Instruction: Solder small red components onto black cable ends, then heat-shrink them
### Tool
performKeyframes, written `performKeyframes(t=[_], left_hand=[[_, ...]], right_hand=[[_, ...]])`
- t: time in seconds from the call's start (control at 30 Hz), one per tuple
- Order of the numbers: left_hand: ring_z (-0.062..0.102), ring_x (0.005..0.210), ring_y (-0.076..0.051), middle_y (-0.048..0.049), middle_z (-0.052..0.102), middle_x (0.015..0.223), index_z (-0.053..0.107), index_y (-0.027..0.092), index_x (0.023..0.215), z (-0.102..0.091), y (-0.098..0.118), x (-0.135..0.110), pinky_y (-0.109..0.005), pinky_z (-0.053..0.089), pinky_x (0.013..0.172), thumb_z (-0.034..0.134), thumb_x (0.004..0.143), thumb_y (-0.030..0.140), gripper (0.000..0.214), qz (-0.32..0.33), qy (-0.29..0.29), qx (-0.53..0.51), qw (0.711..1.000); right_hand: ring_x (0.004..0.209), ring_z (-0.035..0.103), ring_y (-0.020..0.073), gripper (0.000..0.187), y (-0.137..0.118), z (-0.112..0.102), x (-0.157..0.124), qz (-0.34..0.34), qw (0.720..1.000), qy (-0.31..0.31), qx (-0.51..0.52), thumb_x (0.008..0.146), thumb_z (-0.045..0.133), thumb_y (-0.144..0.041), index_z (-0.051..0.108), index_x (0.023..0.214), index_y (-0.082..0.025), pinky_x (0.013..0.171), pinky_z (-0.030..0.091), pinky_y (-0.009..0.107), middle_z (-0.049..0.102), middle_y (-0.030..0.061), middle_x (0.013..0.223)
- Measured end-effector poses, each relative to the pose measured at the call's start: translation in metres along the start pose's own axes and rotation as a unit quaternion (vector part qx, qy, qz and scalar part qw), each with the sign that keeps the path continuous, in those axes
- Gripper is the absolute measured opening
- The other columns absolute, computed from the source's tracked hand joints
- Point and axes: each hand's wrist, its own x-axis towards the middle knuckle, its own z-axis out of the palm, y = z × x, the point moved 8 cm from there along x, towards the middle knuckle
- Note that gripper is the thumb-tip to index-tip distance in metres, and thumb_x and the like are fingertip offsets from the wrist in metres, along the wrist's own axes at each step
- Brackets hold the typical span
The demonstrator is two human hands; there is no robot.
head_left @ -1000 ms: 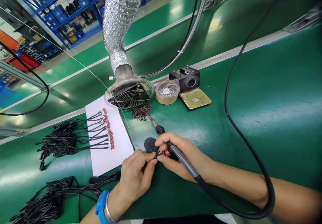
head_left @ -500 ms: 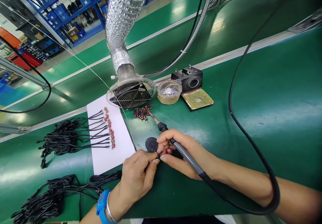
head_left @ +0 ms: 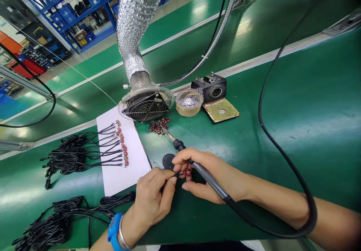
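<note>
My right hand (head_left: pixel 217 174) is closed round a soldering iron (head_left: pixel 207 176), its tip up and left, over a heap of small red-and-black parts (head_left: pixel 159 125). Between my hands is a small red part (head_left: pixel 187 172) near my right fingertips; how it is gripped there is partly hidden. My left hand (head_left: pixel 155 191) pinches the end of a thin black wire (head_left: pixel 177 174), which reaches toward the red part. Just beyond the fingers lies a black disc (head_left: pixel 168 161) on the green bench (head_left: pixel 214 221).
A fume extractor hood (head_left: pixel 146 106) hangs behind the heap, near a round tub (head_left: pixel 188 106) and an iron stand with sponge (head_left: pixel 221 110). On the left, black cables (head_left: pixel 69 153) reach onto white paper (head_left: pixel 118 179) beside red parts; another cable bundle (head_left: pixel 50 221) lies nearer.
My right thumb has moved away from the wire end, and the red part now shows more plainly. The iron's tip has shifted slightly left and down. My left hand keeps its pinch.
</note>
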Motion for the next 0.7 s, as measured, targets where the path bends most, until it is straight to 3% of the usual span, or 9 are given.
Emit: performKeyframes(t=[0.27, 0.5, 0.7], left_hand=[[0.055, 0.060, -0.012, -0.0021, 0.060, 0.071, 0.065, 0.017, 0.098, 0.001, 0.001, 0.000, -0.023, 0.042, 0.055, 0.054, 0.090, 0.014, 0.013, 0.000, -0.011, 0.003, 1.000], [0.055, 0.062, -0.012, -0.0021, 0.058, 0.070, 0.067, 0.017, 0.095, 0.006, -0.009, -0.002, -0.022, 0.042, 0.057, 0.052, 0.092, 0.018, 0.015, -0.066, -0.028, -0.063, 0.995], [0.056, 0.061, -0.012, -0.0029, 0.060, 0.070, 0.068, 0.016, 0.093, 0.009, -0.007, 0.001, -0.023, 0.044, 0.058, 0.053, 0.091, 0.018, 0.015, -0.064, -0.041, -0.072, 0.994]], right_hand=[[0.075, 0.063, 0.0070, 0.031, -0.002, -0.007, -0.001, -0.048, 0.996, 0.033, -0.067, 0.084, 0.057, -0.007, 0.051, 0.109, -0.023, 0.072, 0.052, 0.017, 0.066, -0.0017, 0.089], [0.071, 0.063, 0.0076, 0.035, -0.010, -0.004, -0.004, -0.089, 0.991, 0.029, -0.097, 0.080, 0.059, -0.005, 0.052, 0.109, -0.023, 0.068, 0.053, 0.017, 0.066, -0.0010, 0.090], [0.070, 0.064, 0.0084, 0.024, -0.015, -0.008, -0.004, -0.112, 0.984, 0.045, -0.131, 0.085, 0.059, -0.008, 0.055, 0.103, -0.023, 0.067, 0.052, 0.017, 0.067, -0.0015, 0.085]])
